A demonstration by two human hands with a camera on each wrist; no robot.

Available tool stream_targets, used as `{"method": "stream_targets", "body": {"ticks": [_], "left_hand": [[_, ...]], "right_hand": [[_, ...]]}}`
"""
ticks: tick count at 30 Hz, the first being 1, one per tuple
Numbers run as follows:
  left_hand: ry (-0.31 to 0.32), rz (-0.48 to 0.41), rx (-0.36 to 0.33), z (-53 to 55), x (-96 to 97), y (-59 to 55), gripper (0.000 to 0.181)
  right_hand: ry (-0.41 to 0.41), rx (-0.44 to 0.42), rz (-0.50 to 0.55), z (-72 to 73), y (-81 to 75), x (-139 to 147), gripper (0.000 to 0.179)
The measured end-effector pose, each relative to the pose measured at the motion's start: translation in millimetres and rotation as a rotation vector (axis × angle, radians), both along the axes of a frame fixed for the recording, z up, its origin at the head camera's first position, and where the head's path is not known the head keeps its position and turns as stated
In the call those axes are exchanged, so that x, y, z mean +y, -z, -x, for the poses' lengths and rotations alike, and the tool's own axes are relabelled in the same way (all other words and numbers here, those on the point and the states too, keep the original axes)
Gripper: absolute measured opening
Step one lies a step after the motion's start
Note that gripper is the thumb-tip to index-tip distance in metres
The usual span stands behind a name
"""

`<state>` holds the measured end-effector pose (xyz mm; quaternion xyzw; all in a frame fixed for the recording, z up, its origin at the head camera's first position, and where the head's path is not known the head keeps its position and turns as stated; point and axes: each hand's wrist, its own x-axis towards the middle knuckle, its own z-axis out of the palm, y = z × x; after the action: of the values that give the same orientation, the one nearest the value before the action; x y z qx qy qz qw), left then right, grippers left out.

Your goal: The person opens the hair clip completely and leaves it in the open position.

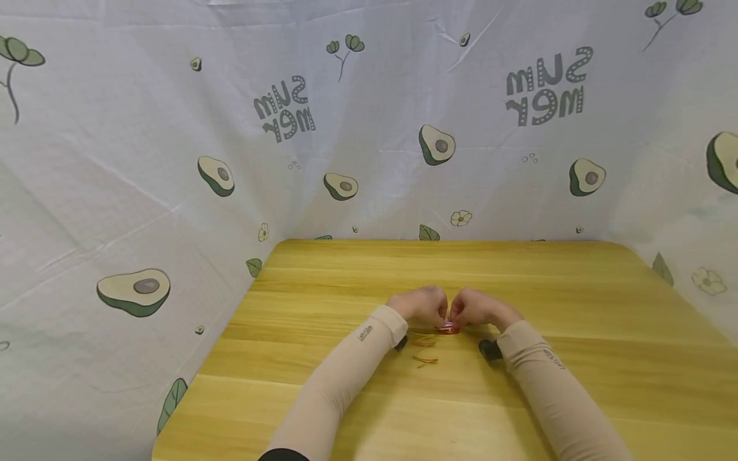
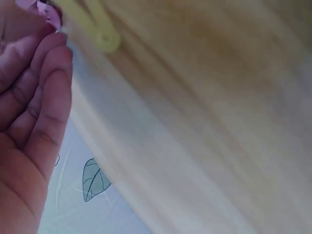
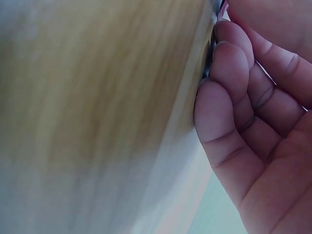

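Near the middle of the table, both hands meet over a small shiny pink-and-red piece (image 1: 448, 329); its kind cannot be made out. My left hand (image 1: 425, 306) pinches it from the left with curled fingers. In the left wrist view, its pink part (image 2: 53, 15) shows past the fingertips. From the right, my right hand (image 1: 476, 307) pinches the same piece, with only a pink sliver (image 3: 223, 10) visible in the right wrist view. The fingers hide most of it. Beside the left hand lies a flat yellow piece (image 2: 106, 41) with a rounded, holed end, resembling a snap hair clip.
Thin yellow-orange curved pieces (image 1: 425, 360) lie on the wooden table (image 1: 357, 269), just left of and nearer than the hands. Dark wrist-worn devices (image 1: 491, 350) sit under the wrists. A pale curtain (image 1: 380, 115) with avocado prints surrounds the table's back and sides.
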<state>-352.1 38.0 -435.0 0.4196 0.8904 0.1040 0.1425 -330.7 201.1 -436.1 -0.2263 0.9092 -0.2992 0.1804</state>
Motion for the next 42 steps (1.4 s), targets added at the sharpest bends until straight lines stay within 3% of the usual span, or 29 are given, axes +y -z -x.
{"method": "stream_targets", "body": {"ticks": [13,21,25,30,42], "left_hand": [[-0.024,0.022,-0.010,-4.5,0.0,-2.7,0.031],[-0.034,-0.013,-0.051,-3.1,-2.2,0.1,0.031],[-0.024,-0.029,-0.030,-2.0,-3.3,1.3,0.034],[-0.006,-0.029,-0.006,-2.1,-4.5,1.9,0.038],[-0.047,-0.055,-0.021,-3.7,-6.7,2.1,0.031]], "right_hand": [[-0.030,0.030,-0.037,-1.0,-0.2,-0.4,0.008],[-0.061,0.015,-0.017,-2.6,-1.1,1.5,0.010],[-0.067,0.031,-0.007,-2.3,-0.6,1.8,0.010],[-0.060,0.056,-0.010,-1.0,0.6,1.8,0.010],[-0.028,0.076,-0.010,-4.0,-2.2,0.7,0.010]]}}
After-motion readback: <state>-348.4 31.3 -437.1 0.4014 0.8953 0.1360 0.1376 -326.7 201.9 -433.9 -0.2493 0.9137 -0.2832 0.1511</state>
